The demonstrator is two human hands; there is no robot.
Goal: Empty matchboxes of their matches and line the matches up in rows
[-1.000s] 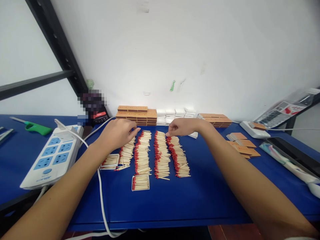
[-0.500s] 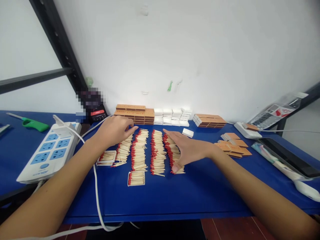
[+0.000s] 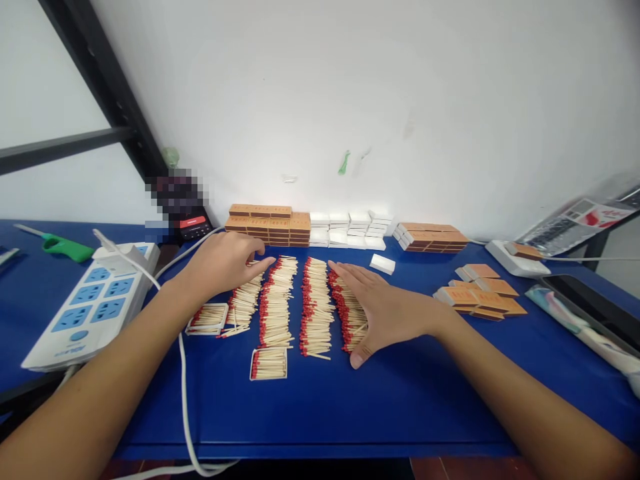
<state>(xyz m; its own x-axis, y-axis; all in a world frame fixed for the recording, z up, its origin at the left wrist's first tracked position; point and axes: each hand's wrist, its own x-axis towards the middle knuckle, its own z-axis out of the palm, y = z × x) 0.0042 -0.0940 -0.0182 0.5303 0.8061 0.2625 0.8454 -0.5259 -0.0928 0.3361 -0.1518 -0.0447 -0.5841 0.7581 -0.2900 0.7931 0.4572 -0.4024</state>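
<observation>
Four rows of red-tipped matches point(image 3: 316, 307) lie side by side in the middle of the blue table point(image 3: 320, 413), each row running from 12 to 6 o'clock. Taking these rows as the centre of the dial, the right hand point(image 3: 385, 310) lies flat and open at 3 o'clock. Its palm is down and its fingers point(image 3: 350, 277) are straight and together, pressed along the outer edge of the rightmost row, with the thumb tip at that row's near end. The left hand point(image 3: 223, 263) sits at 10 o'clock, palm down over the far end of the leftmost row. Its fingers are loosely curled and their tips reach the top of the second row; I cannot tell whether it pinches any match. A filled tray point(image 3: 207, 319) lies at 9 o'clock, just beside the leftmost row, and a second filled tray point(image 3: 269, 363) lies at 6 o'clock, just below the second row. Against the wall at 12 o'clock stand stacked brown boxes point(image 3: 267, 225) and white trays point(image 3: 347, 230), with one loose white tray point(image 3: 383, 264) nearer at 1 o'clock. Loose brown sleeves point(image 3: 480, 293) lie at 3 o'clock, well apart from the rows, with a phone point(image 3: 595, 310) beyond them. At 9 o'clock are a power strip point(image 3: 93, 303) with a white cable point(image 3: 183, 373), and farther out a green lighter point(image 3: 63, 247).
</observation>
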